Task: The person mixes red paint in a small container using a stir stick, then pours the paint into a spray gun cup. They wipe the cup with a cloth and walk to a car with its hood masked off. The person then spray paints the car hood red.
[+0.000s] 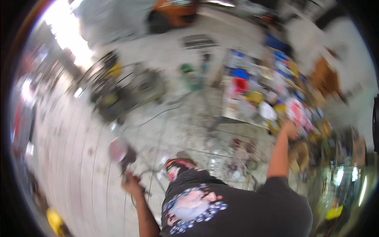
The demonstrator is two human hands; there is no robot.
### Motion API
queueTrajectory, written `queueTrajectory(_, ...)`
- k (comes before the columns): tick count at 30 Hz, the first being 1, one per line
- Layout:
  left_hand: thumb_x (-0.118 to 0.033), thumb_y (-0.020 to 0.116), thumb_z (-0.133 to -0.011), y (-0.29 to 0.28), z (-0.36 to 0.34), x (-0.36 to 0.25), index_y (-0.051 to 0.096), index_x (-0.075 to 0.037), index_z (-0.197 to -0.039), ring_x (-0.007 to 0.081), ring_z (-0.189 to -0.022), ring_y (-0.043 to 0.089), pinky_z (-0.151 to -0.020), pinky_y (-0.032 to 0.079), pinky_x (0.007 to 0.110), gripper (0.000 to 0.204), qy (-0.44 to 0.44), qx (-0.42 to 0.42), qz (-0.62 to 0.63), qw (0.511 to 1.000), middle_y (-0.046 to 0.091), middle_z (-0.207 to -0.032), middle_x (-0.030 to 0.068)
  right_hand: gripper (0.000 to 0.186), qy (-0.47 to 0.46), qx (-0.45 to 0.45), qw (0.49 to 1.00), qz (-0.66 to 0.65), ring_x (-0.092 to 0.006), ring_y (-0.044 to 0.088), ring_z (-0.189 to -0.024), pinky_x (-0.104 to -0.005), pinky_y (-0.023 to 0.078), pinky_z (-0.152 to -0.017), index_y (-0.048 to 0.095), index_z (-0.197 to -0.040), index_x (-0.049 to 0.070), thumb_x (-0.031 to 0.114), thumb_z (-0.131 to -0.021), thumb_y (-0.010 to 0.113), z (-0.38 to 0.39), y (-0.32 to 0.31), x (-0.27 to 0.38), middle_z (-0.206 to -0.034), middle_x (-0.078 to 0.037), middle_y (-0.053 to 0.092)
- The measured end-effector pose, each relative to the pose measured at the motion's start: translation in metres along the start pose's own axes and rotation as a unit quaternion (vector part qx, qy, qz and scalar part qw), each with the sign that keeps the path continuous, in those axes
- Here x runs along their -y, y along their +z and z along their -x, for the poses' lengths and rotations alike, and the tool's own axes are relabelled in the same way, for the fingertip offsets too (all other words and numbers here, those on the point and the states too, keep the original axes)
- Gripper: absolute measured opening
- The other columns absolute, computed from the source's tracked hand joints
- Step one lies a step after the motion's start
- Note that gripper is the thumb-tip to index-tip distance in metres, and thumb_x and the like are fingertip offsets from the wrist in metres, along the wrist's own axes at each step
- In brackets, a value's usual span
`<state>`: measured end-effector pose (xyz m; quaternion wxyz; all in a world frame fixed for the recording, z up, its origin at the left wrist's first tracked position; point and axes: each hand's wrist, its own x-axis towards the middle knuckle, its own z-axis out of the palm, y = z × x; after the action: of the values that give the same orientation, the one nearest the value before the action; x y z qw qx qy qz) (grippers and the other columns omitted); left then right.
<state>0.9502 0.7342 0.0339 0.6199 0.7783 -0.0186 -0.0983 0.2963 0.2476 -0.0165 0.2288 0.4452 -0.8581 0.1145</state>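
My left hand (132, 185) is closed round the handle of a paint spray gun (127, 160), held out over the tiled floor at the lower left. The gun carries a round reddish-grey cup (119, 149), and a thin hose seems to trail from near the hand. My right arm stretches out to the right, and my right hand (290, 129) is at the lower edge of a red-and-white packet or cloth (298, 112). Motion blur hides its fingers, so I cannot tell whether it grips that thing. The packet is beside a cluttered table.
The table (244, 118) bears several cans and containers, including a red tub (240, 85). A compressor-like machine (136, 89) stands at the left, near a dark cable (160, 113). A green container (191, 77) stands beyond. A tape-like ring (299, 156) is at the right.
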Motion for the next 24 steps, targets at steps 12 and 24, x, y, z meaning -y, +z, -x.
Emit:
queueTrajectory(12,-0.037,0.066,-0.105,-0.024,-0.131,-0.025,0.065,-0.001,-0.081,0.0138,-0.058,0.062,-0.056,0.047,0.030,0.043,0.035,-0.075,0.020,0.996,0.068,-0.065,0.0085,0.106,-0.634,0.632,0.178,-0.408,-0.0367,0.061,-0.118,-0.0464,0.052,-0.102,0.023,-0.166,0.015,0.013,-0.077,0.082,0.577,-0.380,0.382,-0.162,-0.017,0.035)
queueTrajectory(24,-0.032,0.050,-0.113,-0.118,-0.390,-0.063,0.057,-0.001,-0.133,0.0108,-0.096,0.065,-0.084,0.052,0.025,0.038,-0.014,-0.043,0.137,0.989,0.070,-0.104,0.0045,0.107,-0.715,0.504,0.170,-0.455,-0.0447,0.051,-0.120,-0.0486,0.047,-0.104,0.029,-0.165,0.017,0.008,-0.073,0.084,0.755,-0.551,0.620,-0.131,-0.024,0.042)
